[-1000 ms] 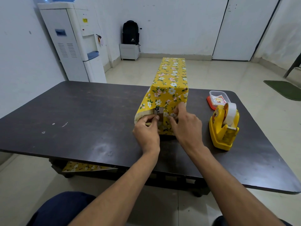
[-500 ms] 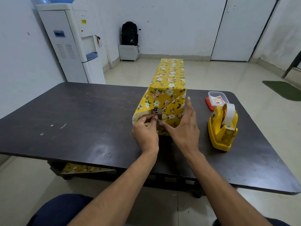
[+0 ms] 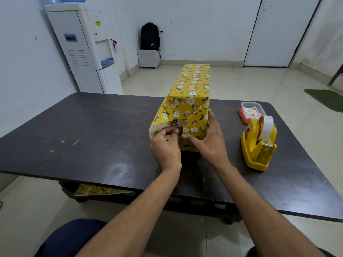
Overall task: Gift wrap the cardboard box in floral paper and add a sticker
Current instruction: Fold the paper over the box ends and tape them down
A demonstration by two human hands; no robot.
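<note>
Just one box, one tape dispenser: left hand pinches the paper flap; right hand presses the box end, fingers straight.

Your one head-worn camera looks forward and down across the dark counter from its near edge, close above your left hand and right hand at the floral paper. Its wide lens bows the counter's edges, takes in your forearms and a knee below, and reaches across the room to the water dispenser at left and the far wall's door.
</note>
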